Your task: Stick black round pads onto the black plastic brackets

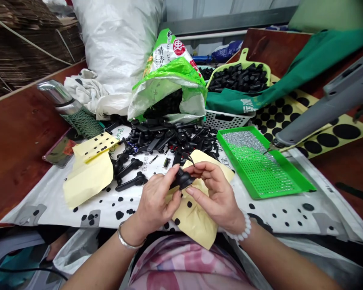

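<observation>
Between my two hands, over a yellow backing sheet (201,225) with a few black dots, is a black plastic part (184,180) with a flared round end. My left hand (159,197) is closed, gripping this part between thumb and fingers. Curled around its other side, my right hand (214,191) pinches at a thin black round piece (187,158), seen edge-on at the fingertips. Just beyond my hands lies a heap of black plastic handle-like parts (157,141). Several similar parts (131,181) lie separately to the left.
A green tray (261,193) of small metal screws sits at right, beneath a grey electric screwdriver (314,114). Behind are an open green bag (172,90) and a dustpan (245,56) of black pieces. Dotted yellow sheets (90,173) and a thermos (75,108) stand left.
</observation>
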Demonstrator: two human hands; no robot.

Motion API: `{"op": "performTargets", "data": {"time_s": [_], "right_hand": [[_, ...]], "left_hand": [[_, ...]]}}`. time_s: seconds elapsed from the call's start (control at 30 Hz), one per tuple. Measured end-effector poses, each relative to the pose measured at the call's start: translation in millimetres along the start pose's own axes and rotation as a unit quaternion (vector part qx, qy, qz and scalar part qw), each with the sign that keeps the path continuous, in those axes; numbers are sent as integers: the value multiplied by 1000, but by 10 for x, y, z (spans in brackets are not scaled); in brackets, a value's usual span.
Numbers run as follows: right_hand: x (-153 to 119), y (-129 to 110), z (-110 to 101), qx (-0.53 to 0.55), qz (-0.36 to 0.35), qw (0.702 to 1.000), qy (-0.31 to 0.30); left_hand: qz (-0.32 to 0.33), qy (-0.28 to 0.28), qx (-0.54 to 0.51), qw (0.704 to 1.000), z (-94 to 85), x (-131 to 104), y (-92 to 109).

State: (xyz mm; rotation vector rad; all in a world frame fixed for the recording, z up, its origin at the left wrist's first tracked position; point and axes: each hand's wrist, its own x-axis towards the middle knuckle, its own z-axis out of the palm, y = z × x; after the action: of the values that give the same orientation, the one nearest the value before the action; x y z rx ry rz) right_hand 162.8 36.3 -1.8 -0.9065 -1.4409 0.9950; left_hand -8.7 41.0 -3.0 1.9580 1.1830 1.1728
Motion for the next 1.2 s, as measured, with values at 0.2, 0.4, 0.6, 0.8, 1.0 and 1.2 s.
{"op": "performTargets", "data": {"time_s": [0.2,0.4,0.6,0.8,1.0,1.2], "right_hand": [[-66,6,32,-11,-48,999,1],[8,-36,-74,14,2,994,112],[135,-37,-233,97,75,978,172],[231,-173,-262,218,198,951,94],[319,-331,-243,203,300,932,-26],[388,-347,-195,176,314,931,-62]], "left_hand": [[34,-5,0,999,7,-24,-34],[-124,-17,-165,978,25,26,74],[-293,-18,-393,872,-22,179,112],[-274,-31,-367,888,-38,207,65],[-246,-62,-304,918,-111,274,155],[-226,-96,-303,921,-151,276,221]]}}
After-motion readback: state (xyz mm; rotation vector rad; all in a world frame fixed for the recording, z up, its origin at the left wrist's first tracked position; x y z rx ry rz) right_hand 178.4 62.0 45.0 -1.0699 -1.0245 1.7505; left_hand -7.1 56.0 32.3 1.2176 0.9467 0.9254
